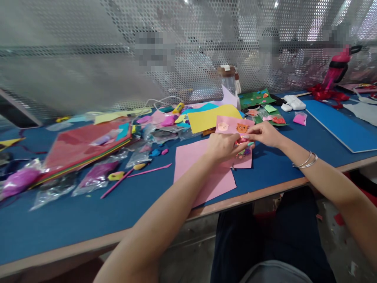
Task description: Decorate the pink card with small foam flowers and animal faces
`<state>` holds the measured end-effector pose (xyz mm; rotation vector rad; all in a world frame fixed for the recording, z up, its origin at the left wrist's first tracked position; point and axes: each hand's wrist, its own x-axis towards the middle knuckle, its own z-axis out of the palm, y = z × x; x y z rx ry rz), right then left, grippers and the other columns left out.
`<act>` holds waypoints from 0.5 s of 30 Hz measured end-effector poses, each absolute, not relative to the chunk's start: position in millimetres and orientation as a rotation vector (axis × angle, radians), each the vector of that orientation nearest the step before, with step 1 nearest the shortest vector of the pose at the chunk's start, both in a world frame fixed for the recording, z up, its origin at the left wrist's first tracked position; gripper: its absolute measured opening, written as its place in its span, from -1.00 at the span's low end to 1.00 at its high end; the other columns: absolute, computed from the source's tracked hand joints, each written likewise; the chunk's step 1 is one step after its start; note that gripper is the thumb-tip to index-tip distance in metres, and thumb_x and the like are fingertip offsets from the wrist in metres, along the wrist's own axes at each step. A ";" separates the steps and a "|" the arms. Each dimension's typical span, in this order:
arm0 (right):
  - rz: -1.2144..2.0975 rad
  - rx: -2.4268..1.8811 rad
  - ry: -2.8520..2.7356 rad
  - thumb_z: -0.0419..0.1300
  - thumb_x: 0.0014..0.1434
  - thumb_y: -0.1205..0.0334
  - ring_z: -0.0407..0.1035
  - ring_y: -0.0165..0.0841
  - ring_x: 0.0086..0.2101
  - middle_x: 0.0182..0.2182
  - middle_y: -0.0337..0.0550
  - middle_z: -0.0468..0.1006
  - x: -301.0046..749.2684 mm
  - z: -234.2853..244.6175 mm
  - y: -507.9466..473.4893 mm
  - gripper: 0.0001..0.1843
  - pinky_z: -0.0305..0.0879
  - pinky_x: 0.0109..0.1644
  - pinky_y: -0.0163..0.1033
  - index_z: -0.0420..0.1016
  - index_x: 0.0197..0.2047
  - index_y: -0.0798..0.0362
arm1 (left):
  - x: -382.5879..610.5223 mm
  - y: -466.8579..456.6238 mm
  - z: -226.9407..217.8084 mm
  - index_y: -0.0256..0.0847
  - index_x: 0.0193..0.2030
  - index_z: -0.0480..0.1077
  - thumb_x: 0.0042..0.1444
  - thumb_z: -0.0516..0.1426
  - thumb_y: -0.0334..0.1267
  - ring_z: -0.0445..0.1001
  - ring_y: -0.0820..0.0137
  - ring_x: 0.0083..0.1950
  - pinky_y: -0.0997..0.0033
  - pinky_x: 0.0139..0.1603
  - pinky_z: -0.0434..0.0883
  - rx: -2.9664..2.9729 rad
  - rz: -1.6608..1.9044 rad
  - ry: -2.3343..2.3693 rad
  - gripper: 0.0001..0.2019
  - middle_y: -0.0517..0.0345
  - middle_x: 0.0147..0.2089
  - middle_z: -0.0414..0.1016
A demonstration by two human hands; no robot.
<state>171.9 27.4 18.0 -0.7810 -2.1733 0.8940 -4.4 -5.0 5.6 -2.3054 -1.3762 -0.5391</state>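
The left forearm enters from the near left and runs diagonally up over a large plain pink paper sheet. The left hand is held back-up, wrist nearly straight, over the left part of a smaller pink sheet bearing coloured relief shapes. Its fingers are bent toward the right; the thumb lies on the near side, directed right. Whether they grip a piece cannot be told.

The right forearm enters from the near right and carries two thin silver-coloured bangles near the wrist. The right hand is at the right edge of the smaller sheet, knuckles raised, fingers directed left. Its thumb and index finger converge close to the left fingertips; the picture does not show whether they pinch a piece.

The smaller sheet overlaps the far right part of the plain sheet on the blue tabletop. An orange cat face and a pale round face occupy its far half, beyond the fingers. A multicoloured flower-like cluster lies on the near side of the fingers. A yellow rectangular sheet lies just beyond, to the far left.
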 end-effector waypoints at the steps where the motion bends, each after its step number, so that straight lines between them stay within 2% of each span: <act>1: 0.870 -0.785 -2.191 0.16 0.00 0.14 0.30 -0.50 -0.56 -0.57 -0.14 0.49 172.2 18.0 27.6 -0.72 0.21 -0.49 -0.39 0.51 -0.43 0.22 | -3.8 -5.1 4.8 -0.26 -0.50 0.39 0.06 -0.11 0.13 0.33 0.41 -0.59 0.50 -0.57 0.02 -2.302 -0.537 -1.361 -0.50 0.09 -0.64 0.37; 4: 0.815 -0.797 -2.232 0.15 0.01 0.14 0.25 -0.53 -0.61 -0.63 -0.17 0.46 172.8 16.8 28.8 -0.72 0.15 -0.55 -0.40 0.52 -0.47 0.23 | -2.6 -4.8 1.1 -0.24 -0.31 0.40 0.07 -0.09 0.13 0.39 0.38 -0.52 0.51 -0.53 0.10 -2.281 -0.568 -1.308 -0.52 0.09 -0.58 0.42; 7: 0.928 -0.767 -2.203 0.19 -0.04 0.10 0.31 -0.50 -0.59 -0.61 -0.17 0.49 173.3 16.2 28.5 -0.71 0.21 -0.51 -0.39 0.52 -0.46 0.20 | -1.7 -5.2 -1.4 -0.21 -0.09 0.32 0.10 -0.07 0.04 0.44 0.37 -0.44 0.51 -0.48 0.17 -2.326 -0.620 -1.228 -0.59 0.11 -0.46 0.48; 11: 1.223 -0.726 -2.080 0.21 -0.09 0.01 0.39 -0.42 -0.55 -0.61 -0.16 0.50 175.5 20.4 27.6 -0.66 0.33 -0.42 -0.31 0.50 -0.51 0.17 | 1.3 -5.8 -0.9 -0.21 -0.03 0.27 0.17 -0.12 -0.13 0.46 0.39 -0.38 0.53 -0.49 0.20 -2.388 -0.680 -1.170 -0.67 0.08 -0.30 0.50; 13: 1.177 -0.771 -2.002 0.17 -0.07 -0.04 0.39 -0.41 -0.58 -0.62 -0.14 0.50 178.6 23.3 33.4 -0.61 0.34 -0.43 -0.28 0.49 -0.53 0.17 | 2.1 -4.3 -0.3 -0.22 0.00 0.25 0.19 -0.15 -0.18 0.45 0.41 -0.38 0.54 -0.51 0.20 -2.365 -0.765 -1.165 -0.67 0.05 -0.27 0.48; 15: 0.960 -0.933 -1.889 0.09 -0.02 -0.07 0.38 -0.40 -0.58 -0.57 -0.10 0.51 184.8 25.5 47.6 -0.57 0.32 -0.45 -0.26 0.50 -0.45 0.17 | 0.9 -1.6 0.0 -0.24 -0.05 0.28 0.19 -0.16 -0.23 0.44 0.40 -0.37 0.54 -0.51 0.20 -2.313 -0.848 -1.200 -0.69 0.03 -0.30 0.47</act>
